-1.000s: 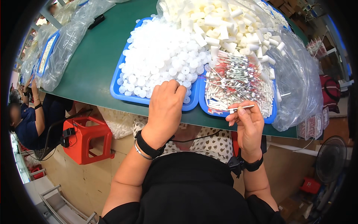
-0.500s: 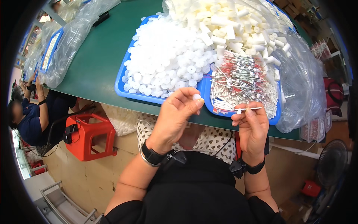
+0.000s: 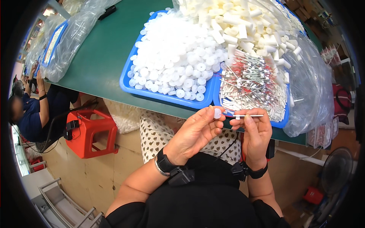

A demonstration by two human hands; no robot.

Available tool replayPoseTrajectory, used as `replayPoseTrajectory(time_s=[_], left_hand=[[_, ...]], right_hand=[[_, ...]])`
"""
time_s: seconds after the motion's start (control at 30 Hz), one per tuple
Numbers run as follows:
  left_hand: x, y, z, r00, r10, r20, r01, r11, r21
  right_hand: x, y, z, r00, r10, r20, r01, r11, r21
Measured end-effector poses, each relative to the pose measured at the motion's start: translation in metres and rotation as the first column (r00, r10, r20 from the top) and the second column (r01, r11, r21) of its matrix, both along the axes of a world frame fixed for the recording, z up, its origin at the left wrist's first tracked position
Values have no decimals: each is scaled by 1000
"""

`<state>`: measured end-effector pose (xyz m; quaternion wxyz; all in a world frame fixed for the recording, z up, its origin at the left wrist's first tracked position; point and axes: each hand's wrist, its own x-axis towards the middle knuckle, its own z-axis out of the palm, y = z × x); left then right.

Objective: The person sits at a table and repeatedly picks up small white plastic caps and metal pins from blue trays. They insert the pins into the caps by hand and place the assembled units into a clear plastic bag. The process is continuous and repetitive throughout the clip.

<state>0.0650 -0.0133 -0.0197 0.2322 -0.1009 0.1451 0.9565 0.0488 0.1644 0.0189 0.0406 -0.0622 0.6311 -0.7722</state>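
Observation:
Between the thumb and fingertips of my left hand (image 3: 198, 133) is a small translucent white disc (image 3: 217, 113), its round face turned toward me. My right hand (image 3: 255, 135) pinches a thin white rod (image 3: 254, 115) that lies level and carries a small white block near its left end. That thin end points at the disc's centre; whether it touches, I cannot tell. Both hands are in front of the table's near edge. Just beyond them stands a blue tray (image 3: 163, 99) heaped with similar discs. To its right, a smaller blue tray (image 3: 282, 123) holds many thin rods with red and grey-green wires.
Cream foam cylinders (image 3: 243, 26) pile up behind the trays on a clear plastic bag (image 3: 310, 87). The table (image 3: 99, 60) is green. At left are a red stool (image 3: 91, 133) and a seated person (image 3: 32, 117); a black fan (image 3: 337, 169) stands at right.
My left hand has moved right with the disc, bringing it close to the rod's end. My right hand has shifted slightly left and down, still pinching the rod.

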Motion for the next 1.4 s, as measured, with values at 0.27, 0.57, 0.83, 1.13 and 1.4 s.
replayPoseTrajectory(time_s=[0.27, 0.57, 0.83, 1.13, 1.4], left_hand=[[1, 5, 6, 998, -28, -47, 16, 972, -235], [3, 3, -2, 1000, 7, -26, -12, 980, -197], [10, 12, -8, 996, 11, -85, -29, 976, -214], [10, 10, -1, 994, 101, -38, -108, 949, -295], [10, 7, -6, 985, 158, -68, -172, 932, -320]], right_hand=[[6, -3, -5, 982, 33, -186, 11, 973, 231], [-12, 8, 2, 625, 484, -612, 302, 573, 762], [-1, -3, 5, 930, 283, -235, -48, 725, 687], [5, -16, -5, 986, 154, -59, -107, 871, 479], [-60, -2, -4, 730, 472, -495, 371, 334, 866]])
